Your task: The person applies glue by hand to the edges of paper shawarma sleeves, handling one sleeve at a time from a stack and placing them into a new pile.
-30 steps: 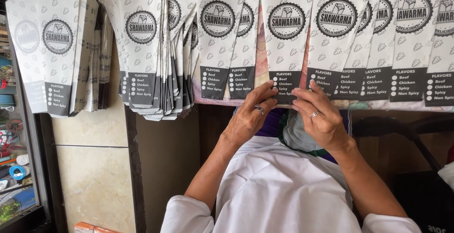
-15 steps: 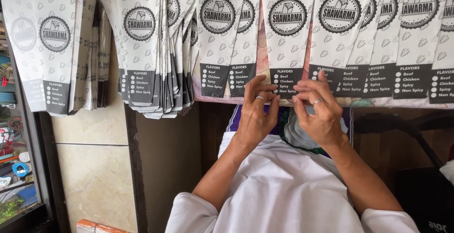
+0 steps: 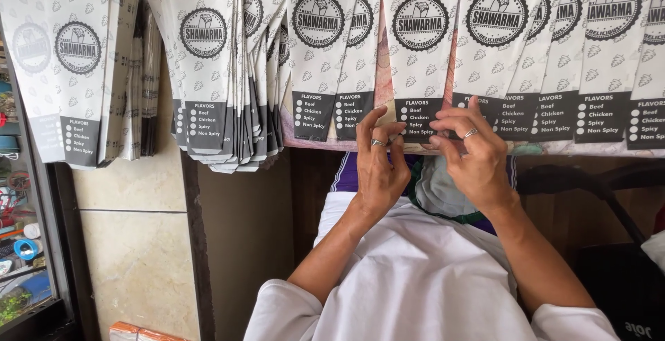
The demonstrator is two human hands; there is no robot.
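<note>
Pinching, seemingly, both hands' grip meets the paper sleeve's (image 3: pixel 420 50) bottom edge.

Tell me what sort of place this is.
Probably a food stall or small takeaway's packing spot. Rows of flat printed paper wrap sleeves line the work surface, more stand stacked at the side, and both hands, left and right, handle one sleeve.

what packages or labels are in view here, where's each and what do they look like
Flat white paper sleeves: overlapping row along the table edge, tapered, round black emblem, dark bottom panel.
Sleeve under the hands: left hand and right hand touch its dark end.
Thick stack: left of the hands, same design.
Separate pile: far left.
</note>
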